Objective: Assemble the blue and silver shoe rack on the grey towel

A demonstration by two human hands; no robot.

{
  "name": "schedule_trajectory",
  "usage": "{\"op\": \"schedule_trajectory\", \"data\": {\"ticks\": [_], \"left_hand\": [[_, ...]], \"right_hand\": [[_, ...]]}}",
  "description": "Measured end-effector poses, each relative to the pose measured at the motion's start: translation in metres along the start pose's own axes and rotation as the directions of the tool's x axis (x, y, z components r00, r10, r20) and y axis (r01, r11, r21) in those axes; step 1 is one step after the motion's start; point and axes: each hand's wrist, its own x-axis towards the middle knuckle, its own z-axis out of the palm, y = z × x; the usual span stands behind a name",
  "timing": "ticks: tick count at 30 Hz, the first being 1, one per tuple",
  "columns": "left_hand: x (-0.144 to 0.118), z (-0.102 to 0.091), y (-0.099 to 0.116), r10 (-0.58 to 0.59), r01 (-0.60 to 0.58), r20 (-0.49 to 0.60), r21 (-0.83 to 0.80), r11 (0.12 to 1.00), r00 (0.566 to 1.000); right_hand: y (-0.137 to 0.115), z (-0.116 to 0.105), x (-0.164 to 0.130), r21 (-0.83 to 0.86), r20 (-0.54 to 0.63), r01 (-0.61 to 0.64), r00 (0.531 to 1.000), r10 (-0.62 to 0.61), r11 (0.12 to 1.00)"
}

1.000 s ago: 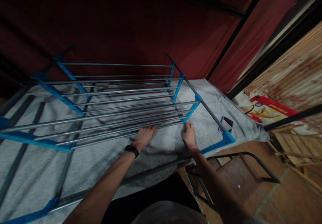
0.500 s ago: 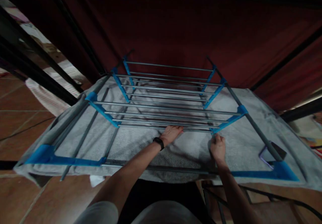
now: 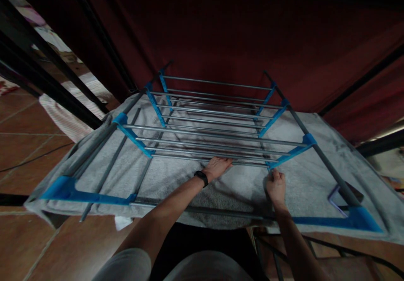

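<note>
Head view, dim light. A grey metal drying rack with blue plastic joints [image 3: 217, 125] fills the middle of the frame, its thin rods running left to right in stepped tiers. Beneath the rods a pale grey terry towel [image 3: 176, 180] lies spread over the rack's lower frame, reaching from the left blue corner to the right one and drooping over the near rail.

The left hand [image 3: 216, 166], a black band at its wrist, lies palm down on the towel, fingers held together and stretched forward until their tips meet the nearest rods. The right hand [image 3: 275, 185] rests on the towel just beside the blue bracket at the right end of the nearest rods; fingers curled, thumb and forefinger seem to nip the cloth there, though the light is too poor to be sure.

Far right, a dark phone with a purple edge [image 3: 342, 193] lies on the towel, close to the right blue corner piece. Behind the rack hangs a dark red fabric wall [image 3: 221, 28]. Terracotta floor tiles [image 3: 34, 150] show at left, crossed by black metal bars [image 3: 47, 83].
</note>
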Motion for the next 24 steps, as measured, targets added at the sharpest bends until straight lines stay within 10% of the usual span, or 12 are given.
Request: {"op": "schedule_trajectory", "data": {"ticks": [24], "left_hand": [[-0.0012, -0.0028, -0.0035, 0.04, -0.04, 0.011, 0.048, 0.998, 0.999]], "right_hand": [[-0.006, -0.0004, 0.0011, -0.006, -0.002, -0.025, 1.0, 0.025, 1.0]]}}
